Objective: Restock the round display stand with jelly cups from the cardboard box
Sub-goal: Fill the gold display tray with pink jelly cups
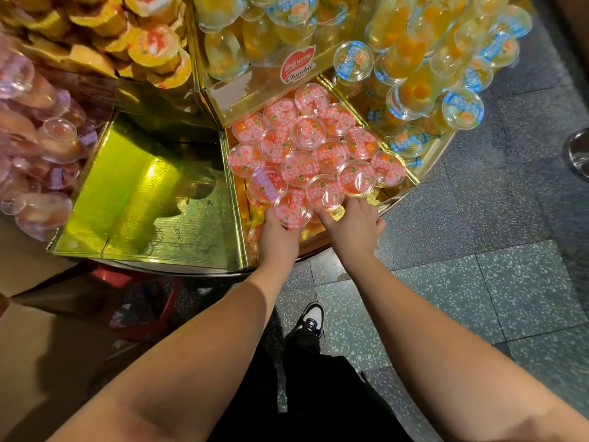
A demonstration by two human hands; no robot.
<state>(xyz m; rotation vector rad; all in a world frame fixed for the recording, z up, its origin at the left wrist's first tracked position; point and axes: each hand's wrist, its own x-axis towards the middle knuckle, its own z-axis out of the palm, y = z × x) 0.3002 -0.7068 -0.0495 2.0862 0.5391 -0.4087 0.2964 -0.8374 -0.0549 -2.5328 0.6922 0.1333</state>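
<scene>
hands [315, 228] among pink jelly cups [315, 148]

Both bare forearms extend forward, near each other. Left hand [278, 232] and right hand [355, 226] show backs up, fingers hidden.

pink-checked jelly cups [318, 145], perhaps orange inside

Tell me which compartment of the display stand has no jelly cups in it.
The gold compartment directly left of the one with pink-lidded cups, where both hands are working. Its shiny floor is bare, while every other visible compartment holds cups.
</scene>
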